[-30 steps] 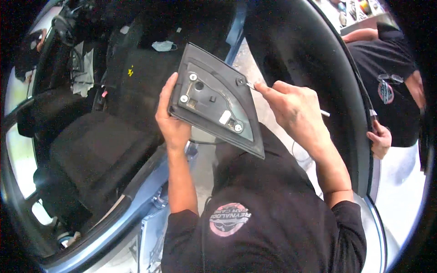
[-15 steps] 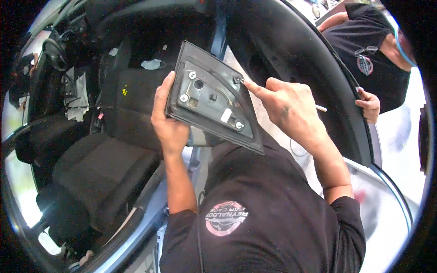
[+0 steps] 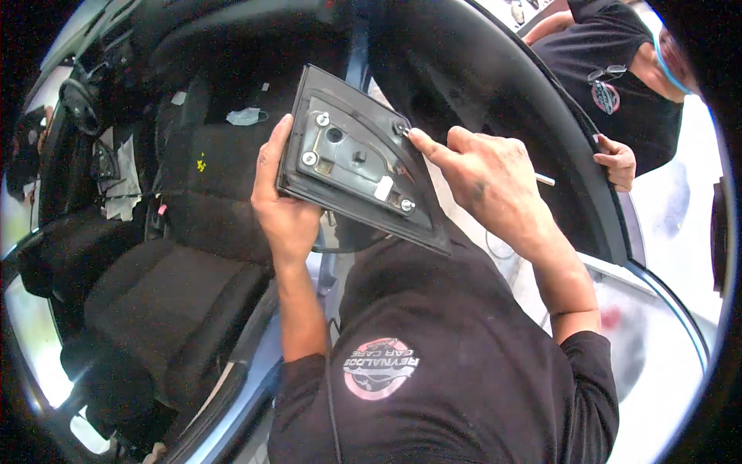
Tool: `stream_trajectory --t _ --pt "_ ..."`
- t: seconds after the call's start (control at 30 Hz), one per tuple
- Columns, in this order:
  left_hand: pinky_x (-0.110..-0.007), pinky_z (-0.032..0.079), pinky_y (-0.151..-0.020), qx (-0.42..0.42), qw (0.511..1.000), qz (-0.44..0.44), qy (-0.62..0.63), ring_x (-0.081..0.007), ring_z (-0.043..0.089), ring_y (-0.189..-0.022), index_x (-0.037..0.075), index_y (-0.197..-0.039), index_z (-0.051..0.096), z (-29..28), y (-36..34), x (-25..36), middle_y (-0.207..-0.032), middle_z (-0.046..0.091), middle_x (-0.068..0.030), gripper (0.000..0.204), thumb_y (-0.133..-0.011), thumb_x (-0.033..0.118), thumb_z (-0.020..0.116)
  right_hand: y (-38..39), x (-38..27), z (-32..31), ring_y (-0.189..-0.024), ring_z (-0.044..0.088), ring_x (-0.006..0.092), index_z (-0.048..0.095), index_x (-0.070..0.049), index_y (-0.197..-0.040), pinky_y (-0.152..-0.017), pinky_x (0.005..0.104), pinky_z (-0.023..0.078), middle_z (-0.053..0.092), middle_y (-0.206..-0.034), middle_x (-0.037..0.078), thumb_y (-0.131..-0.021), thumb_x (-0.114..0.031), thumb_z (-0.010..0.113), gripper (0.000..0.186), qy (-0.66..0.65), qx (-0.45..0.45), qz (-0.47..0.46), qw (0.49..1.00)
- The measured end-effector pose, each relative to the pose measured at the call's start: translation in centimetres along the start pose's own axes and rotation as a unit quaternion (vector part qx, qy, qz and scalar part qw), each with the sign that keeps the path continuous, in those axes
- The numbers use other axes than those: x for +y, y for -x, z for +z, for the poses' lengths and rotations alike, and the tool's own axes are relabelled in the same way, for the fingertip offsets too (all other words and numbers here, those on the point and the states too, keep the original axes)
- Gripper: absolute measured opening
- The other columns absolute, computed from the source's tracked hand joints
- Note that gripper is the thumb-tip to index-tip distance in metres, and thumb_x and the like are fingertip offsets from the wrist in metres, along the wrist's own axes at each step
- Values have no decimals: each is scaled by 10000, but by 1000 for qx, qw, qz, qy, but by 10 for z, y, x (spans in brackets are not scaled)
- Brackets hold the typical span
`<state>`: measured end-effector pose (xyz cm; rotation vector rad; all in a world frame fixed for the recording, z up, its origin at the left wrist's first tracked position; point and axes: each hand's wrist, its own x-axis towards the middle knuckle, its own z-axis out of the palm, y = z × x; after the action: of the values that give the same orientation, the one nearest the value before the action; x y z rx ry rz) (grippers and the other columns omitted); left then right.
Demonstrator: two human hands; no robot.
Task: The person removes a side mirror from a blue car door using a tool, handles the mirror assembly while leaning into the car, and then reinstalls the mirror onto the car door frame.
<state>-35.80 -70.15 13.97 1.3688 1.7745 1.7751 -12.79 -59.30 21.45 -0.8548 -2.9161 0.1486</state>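
Observation:
My left hand (image 3: 280, 193) grips a dark car side mirror (image 3: 352, 182) by its left edge, fingers wrapped behind it. The triangular mounting face is turned up toward me, with several bright studs, a round hole and a small white label. Part of the rounded mirror housing shows below it. My right hand (image 3: 495, 182) has its index finger stretched to a small dark clip (image 3: 400, 127) near the mount's upper right edge. Its other fingers are curled, and a thin pale rod (image 3: 545, 179) sticks out from them; the rod's other end is hidden.
An open car door (image 3: 533, 147) stands to my right, a co-worker's hand (image 3: 617, 164) on its edge. On my left are the dark car seats (image 3: 178, 286), with a pale blue face mask (image 3: 246, 117) beyond. The blue door sill (image 3: 239, 394) runs beside me.
The view has shifted slightly, and the mirror sits a little farther left in it. My index finger stays at the clip, and my left hand keeps its grip.

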Motion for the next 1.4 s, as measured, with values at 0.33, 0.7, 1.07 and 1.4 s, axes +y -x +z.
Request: stream_trajectory --t 0.33,0.7,1.07,1.4 --pt "-370 478 -1035 -5 999 37 -30 -276 641 -1159 -2 -1407 605 -5 -10 6 -1254 662 -149 693 -731 -77 732 -6 -4 0 -658 655 298 673 -170 -1303 -598 428 517 592 -774 103 -884 -103 634 426 16 51 4 999" --pt "-366 509 -967 -10 995 68 -75 -276 643 -1085 54 -1402 631 -9 -5 16 -1201 629 -136 725 -702 -81 767 -11 -23 -3 -644 643 302 693 -152 -1300 -594 428 504 589 -760 101 -897 -84 619 415 22 39 40 998" --pt "-383 540 -874 -30 993 54 -96 -291 653 -990 90 -1410 629 -2 10 16 -1136 604 -141 732 -708 -74 757 -8 -24 24 -807 710 384 640 -53 -1196 -719 486 563 692 -823 194 -875 -101 648 324 -69 27 97 993" --pt "-416 558 -847 -52 991 45 -114 -349 677 -967 125 -1396 644 26 28 19 -1173 604 -168 704 -722 -44 758 11 7 34 -872 712 427 692 -15 -1199 -794 507 564 711 -909 268 -886 -96 660 325 -181 13 134 974"
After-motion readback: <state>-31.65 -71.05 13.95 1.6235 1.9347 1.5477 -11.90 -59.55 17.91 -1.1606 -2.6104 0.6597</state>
